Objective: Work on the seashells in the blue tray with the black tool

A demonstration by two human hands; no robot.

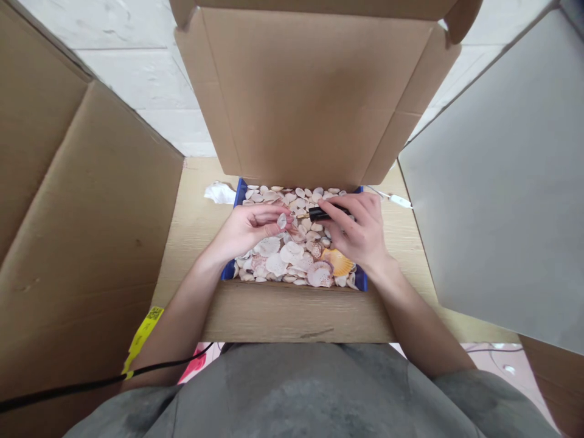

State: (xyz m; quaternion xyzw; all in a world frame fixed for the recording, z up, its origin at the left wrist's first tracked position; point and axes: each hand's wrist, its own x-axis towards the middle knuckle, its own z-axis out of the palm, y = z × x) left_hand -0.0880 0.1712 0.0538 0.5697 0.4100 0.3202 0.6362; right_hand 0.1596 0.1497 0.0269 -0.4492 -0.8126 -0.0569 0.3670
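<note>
Between its fingertips, my left hand [249, 230] pinches a small pale shell [282, 221] over the left half of a blue-ended box [361, 281]. My right hand [358, 230] grips a black-handled tool [319, 213] whose thin metal tip points left, close to the shell. Beneath both hands the box is filled with many pale and pinkish shells [276, 264]. A larger orange-yellow scallop shell [338, 262] lies near its front right, below my right hand.
A cardboard flap [314, 91] rises behind the box. Cardboard [95, 201] walls the left, a grey panel [497, 182] the right. Crumpled white tissue [220, 193] lies back left, a white cable switch [400, 201] back right. A black cable [168, 365] crosses my left arm.
</note>
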